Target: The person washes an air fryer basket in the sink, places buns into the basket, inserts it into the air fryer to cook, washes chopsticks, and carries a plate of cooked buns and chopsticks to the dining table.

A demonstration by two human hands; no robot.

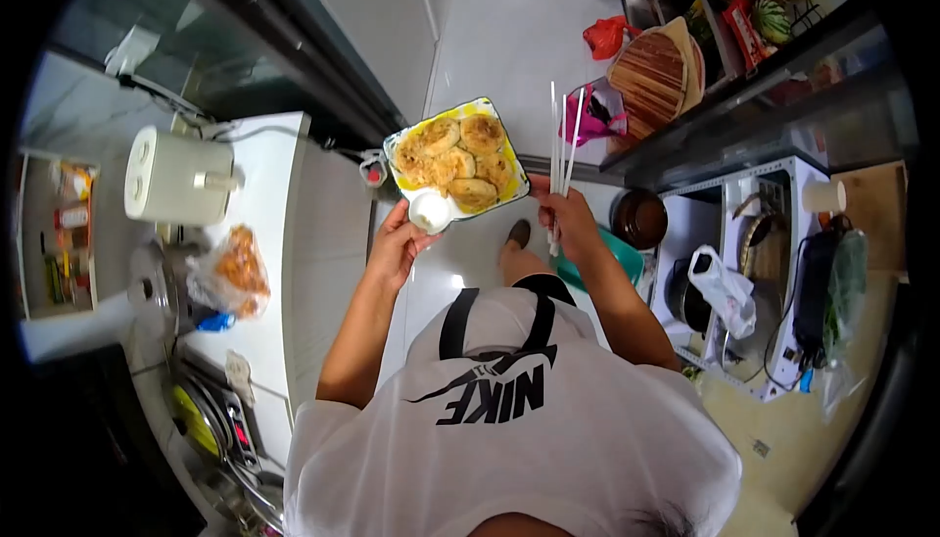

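A square patterned plate (516,181) with several browned flat cakes (453,167) on it is held up in front of me. My left hand (394,246) grips its near left corner, beside a small white bowl (431,211) that sits on the plate. At the plate's right corner is my right hand (568,219), its fingers closed around several white chopsticks (572,140) that point away from me. My right fingers are also at the plate's edge; whether they bear its weight cannot be made out.
On the left, a white counter (264,341) bears a cream appliance (181,177) and a bagged orange food (238,271). At the right stand a metal shelf (774,331), a brown pot (639,219) and a teal basin (615,258). A door track crosses the floor ahead.
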